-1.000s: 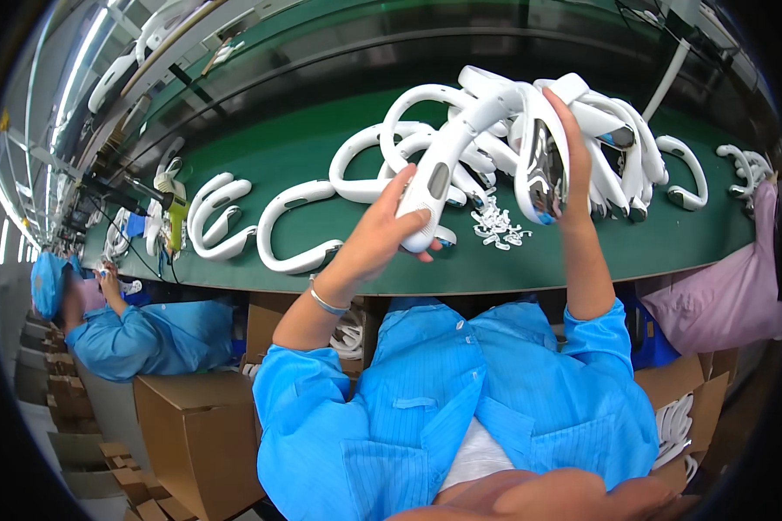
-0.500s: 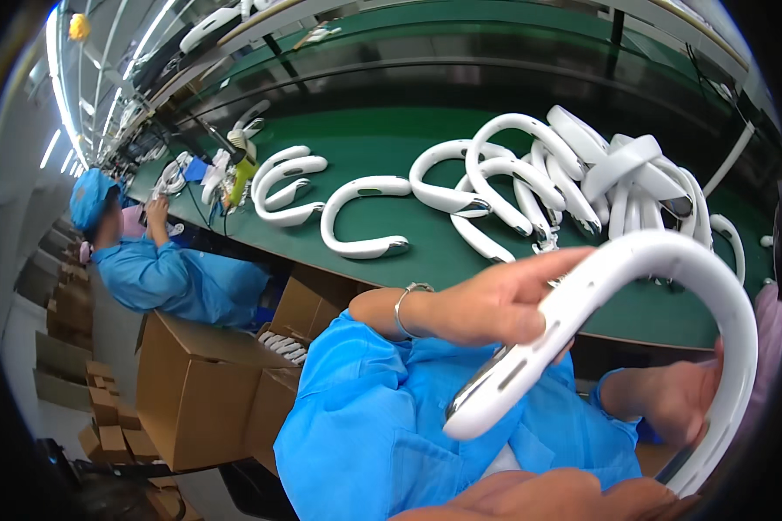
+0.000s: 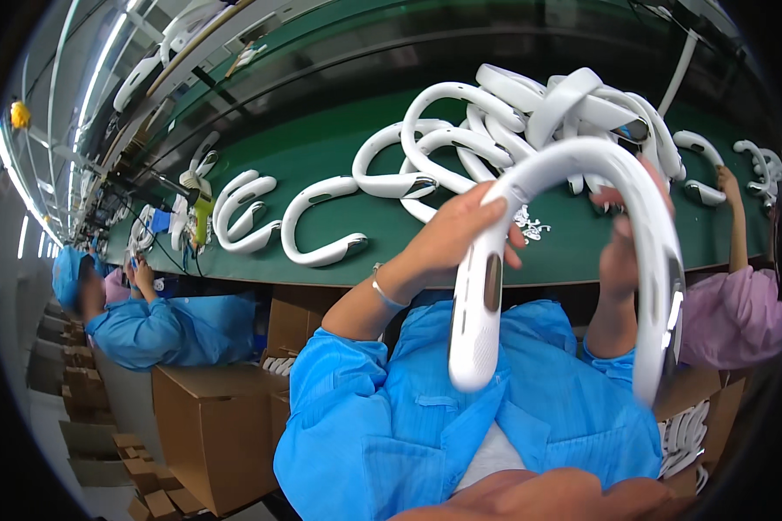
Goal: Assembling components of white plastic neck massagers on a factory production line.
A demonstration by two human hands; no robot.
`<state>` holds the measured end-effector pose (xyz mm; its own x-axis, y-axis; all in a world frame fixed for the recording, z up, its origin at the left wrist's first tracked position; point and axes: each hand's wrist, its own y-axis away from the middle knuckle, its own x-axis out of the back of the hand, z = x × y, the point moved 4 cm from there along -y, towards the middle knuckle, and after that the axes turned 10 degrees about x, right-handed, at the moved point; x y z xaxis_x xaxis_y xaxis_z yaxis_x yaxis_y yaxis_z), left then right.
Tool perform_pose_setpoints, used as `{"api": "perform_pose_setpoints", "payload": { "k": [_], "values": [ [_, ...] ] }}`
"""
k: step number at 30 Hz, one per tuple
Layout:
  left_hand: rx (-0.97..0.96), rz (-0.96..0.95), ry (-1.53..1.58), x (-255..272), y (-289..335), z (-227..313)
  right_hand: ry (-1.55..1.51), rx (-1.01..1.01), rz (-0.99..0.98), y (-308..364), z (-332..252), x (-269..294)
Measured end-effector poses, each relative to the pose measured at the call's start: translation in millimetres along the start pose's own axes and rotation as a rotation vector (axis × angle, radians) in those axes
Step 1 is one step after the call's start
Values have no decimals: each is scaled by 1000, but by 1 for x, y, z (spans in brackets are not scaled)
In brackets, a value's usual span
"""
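A white U-shaped neck fan [image 3: 573,161] is held up in front of me, its curve at the top and both ends hanging down. My left hand [image 3: 460,227], with a bracelet on the wrist, is closed around its left arm, thumb in front. A dark oval window and fine ridges show below that thumb. My right hand [image 3: 621,247] is behind the fan's right side, its fingers smeared and partly hidden, so its grip is unclear. Beyond lies a heap of similar neck fans [image 3: 573,108] on the green table [image 3: 321,143]. Small white pieces [image 3: 530,227] lie near my left fingers.
More neck fans [image 3: 321,221] lie to the left. A blue-clad person [image 3: 165,321] works at far left; at right, a pink sleeve [image 3: 730,317] leads to another person's hand [image 3: 728,184]. Cardboard boxes [image 3: 226,434] stand at left, and an open one [image 3: 725,425] at right holds white parts.
The neck fan has swung from slanting to nearly upright and moved left. My left hand has risen with it; my right hand has moved up and left. The view has shifted right, revealing the pink-sleeved person's hand.
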<state>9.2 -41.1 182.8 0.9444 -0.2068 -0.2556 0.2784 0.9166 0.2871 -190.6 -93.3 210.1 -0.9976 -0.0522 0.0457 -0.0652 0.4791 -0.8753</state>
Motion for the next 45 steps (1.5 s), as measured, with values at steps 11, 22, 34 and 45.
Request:
{"api": "perform_pose_setpoints", "payload": {
  "k": [11,22,34,45],
  "values": [
    [161,98,572,36,-54,-81,692,33,-881,123,117,-23],
    [173,-229,587,9,-93,-60,629,-27,-717,127,134,-30],
    [237,-96,744,19,-136,-63,-133,-803,-144,126,159,11],
    [20,273,-26,-4,-128,-62,-386,-784,11,68,120,16]
  ]
}}
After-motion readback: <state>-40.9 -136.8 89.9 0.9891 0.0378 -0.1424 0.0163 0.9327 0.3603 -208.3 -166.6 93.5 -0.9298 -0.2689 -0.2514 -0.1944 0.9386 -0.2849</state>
